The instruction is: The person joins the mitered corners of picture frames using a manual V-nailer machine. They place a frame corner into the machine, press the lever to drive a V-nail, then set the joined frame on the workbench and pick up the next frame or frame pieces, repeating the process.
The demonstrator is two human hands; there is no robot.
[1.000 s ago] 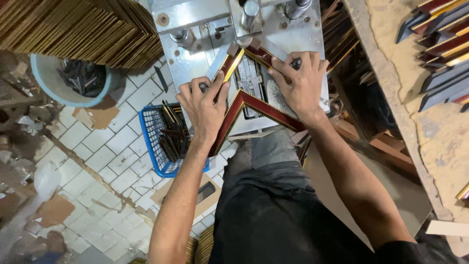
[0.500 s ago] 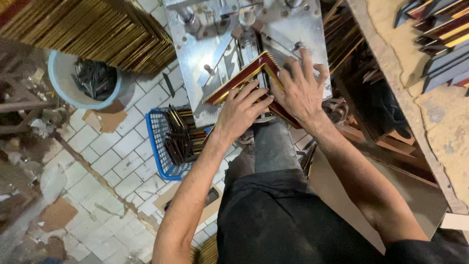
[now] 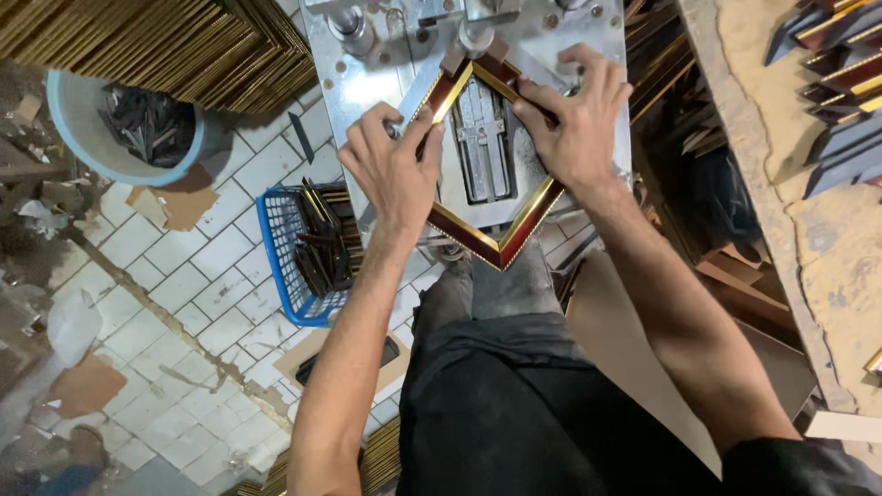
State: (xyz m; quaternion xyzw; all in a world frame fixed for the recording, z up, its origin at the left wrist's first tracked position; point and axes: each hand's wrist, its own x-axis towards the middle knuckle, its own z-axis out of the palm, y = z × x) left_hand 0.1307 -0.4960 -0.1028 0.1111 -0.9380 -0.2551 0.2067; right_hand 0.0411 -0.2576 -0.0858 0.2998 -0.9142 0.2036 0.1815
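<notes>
Two hands: left hand (image 3: 393, 174) and right hand (image 3: 577, 124), fingers curled down, each pressing a side of one frame (image 3: 487, 156) lying on the machine table (image 3: 367, 87). Frame's top corner hidden, probably under the clamp (image 3: 473, 28). One basket (image 3: 280, 262), one bucket (image 3: 83, 138).

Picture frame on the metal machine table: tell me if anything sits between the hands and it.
Nothing visible does. The left hand and right hand both press directly on the picture frame, which lies flat on the metal machine table.

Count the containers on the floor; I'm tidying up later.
2: a blue basket of dark strips beside the left hand, and a pale blue bucket further left. Others may be hidden.
</notes>
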